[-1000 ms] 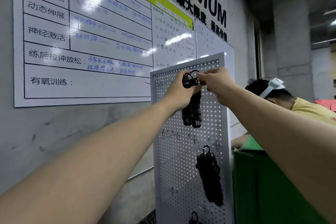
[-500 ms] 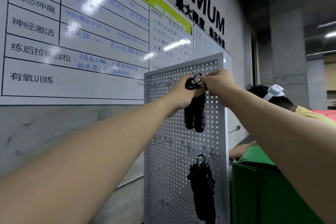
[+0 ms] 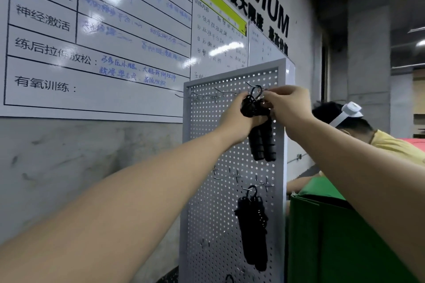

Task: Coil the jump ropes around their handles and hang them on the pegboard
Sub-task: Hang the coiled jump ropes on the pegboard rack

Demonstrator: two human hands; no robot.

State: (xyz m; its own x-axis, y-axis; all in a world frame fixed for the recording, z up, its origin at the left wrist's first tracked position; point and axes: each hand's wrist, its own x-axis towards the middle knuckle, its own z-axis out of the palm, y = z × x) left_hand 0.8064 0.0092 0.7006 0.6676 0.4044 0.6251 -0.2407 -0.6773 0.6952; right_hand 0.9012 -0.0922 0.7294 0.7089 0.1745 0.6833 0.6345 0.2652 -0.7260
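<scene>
A grey pegboard (image 3: 213, 213) leans against the wall in front of me. High on it, my left hand (image 3: 236, 119) grips a coiled black jump rope (image 3: 261, 142) by the top of its two handles, which hang down. My right hand (image 3: 287, 105) pinches the rope's loop at a metal hook (image 3: 257, 89) in the board's top row. Lower down, a second coiled black jump rope (image 3: 253, 230) hangs from a hook. The top of a third dark item (image 3: 228, 279) shows at the board's bottom edge.
Several bare metal hooks (image 3: 230, 176) stick out of the pegboard. A large whiteboard (image 3: 96, 41) with writing covers the wall on the left. A green box (image 3: 333, 236) stands to the right of the board, and another person (image 3: 358, 131) bends down behind it.
The view has shifted closer and slightly left. Both hands stay at the top hook with the rope, its loop now lifted up around the hook.
</scene>
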